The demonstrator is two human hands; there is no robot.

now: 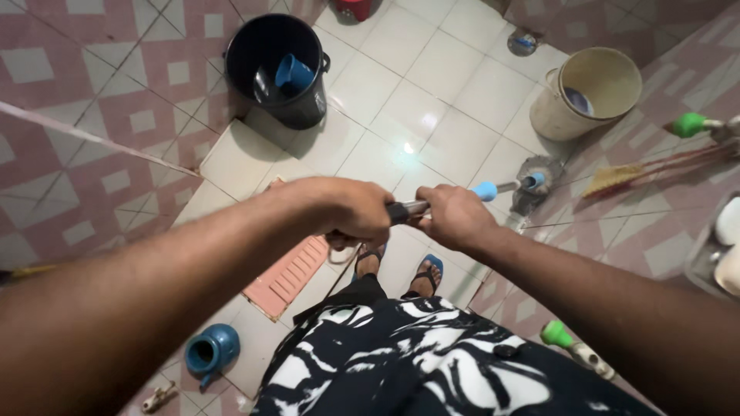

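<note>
Both my hands grip a metal mop handle (505, 186) held out in front of me. My left hand (351, 209) is wrapped around its near end, and my right hand (455, 216) holds it just beyond, beside a blue collar (485, 190). The handle runs to a grey mop head (537, 179) resting on the white tiled floor (432, 115) by the right wall. My feet in blue sandals (425, 271) stand below the hands.
A black bucket (262, 96) with a blue scoop (294, 74) stands at the back left. A cream bucket (574, 115) stands at the back right. A broom (617, 179) leans on the right wall. A pink drain grate (289, 276) and a blue jug (210, 352) lie near my feet.
</note>
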